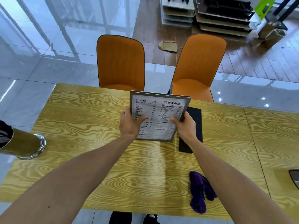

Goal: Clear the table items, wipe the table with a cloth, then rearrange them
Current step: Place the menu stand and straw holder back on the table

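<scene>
Table [97,159] of yellow wood grain fills most of the view, seen from above by someone standing at its near edge. A second table [275,135] with the same pattern butts against it on the right. Two orange chairs stand at the far side — the left chair [120,62] tucked in square, the right chair [199,62] turned at a slight angle. Both bare forearms reach forward over the tabletop. A framed menu card [159,115], printed in black on white, is held near the table's far middle, tilted back towards the viewer. The left hand [129,122] grips its left edge with the thumb across the front; the right hand [184,125] grips its right edge the same way. A flat black rectangular base [194,126] lies on the table just behind and to the right of the card, partly hidden by the right wrist. At the left edge, a gold cylindrical container [24,146] with a shiny rim leans into view. Near the front right, a crumpled purple cloth [199,191] lies on the table — apart from both hands.
</scene>
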### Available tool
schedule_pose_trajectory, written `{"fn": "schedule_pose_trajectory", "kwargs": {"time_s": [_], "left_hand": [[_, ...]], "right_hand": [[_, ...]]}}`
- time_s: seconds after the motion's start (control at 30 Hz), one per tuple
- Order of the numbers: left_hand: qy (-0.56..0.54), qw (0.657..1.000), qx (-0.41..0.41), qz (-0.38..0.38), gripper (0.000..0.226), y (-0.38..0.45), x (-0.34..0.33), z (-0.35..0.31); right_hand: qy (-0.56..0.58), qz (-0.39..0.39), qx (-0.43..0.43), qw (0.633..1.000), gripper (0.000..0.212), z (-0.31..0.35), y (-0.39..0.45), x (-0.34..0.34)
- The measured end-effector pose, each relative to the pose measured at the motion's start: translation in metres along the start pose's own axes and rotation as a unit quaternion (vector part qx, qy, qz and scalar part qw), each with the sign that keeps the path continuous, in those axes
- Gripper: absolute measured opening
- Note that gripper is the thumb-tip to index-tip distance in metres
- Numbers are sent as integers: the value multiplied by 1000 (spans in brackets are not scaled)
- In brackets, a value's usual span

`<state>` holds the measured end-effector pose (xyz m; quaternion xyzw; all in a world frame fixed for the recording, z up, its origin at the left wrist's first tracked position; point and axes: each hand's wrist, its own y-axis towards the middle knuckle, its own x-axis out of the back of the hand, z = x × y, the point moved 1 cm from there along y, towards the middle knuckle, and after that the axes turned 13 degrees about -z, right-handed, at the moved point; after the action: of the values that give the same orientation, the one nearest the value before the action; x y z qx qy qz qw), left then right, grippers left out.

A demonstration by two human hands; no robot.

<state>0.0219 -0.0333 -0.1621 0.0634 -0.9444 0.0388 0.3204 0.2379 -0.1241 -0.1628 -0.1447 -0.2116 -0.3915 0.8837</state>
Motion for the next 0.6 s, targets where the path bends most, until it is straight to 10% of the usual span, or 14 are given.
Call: {"fn": "schedule_pose_trajectory", "kwargs": {"time_s": [0.33,0.6], "left_hand": [[57,997,-5,51,77,-7,29,3],[67,993,-79,52,69,16,112,23]], "right_hand": [[-140,-143,63,978,44,2,-45,2],[-99,103,259,955,50,66,-103,-74]]}}
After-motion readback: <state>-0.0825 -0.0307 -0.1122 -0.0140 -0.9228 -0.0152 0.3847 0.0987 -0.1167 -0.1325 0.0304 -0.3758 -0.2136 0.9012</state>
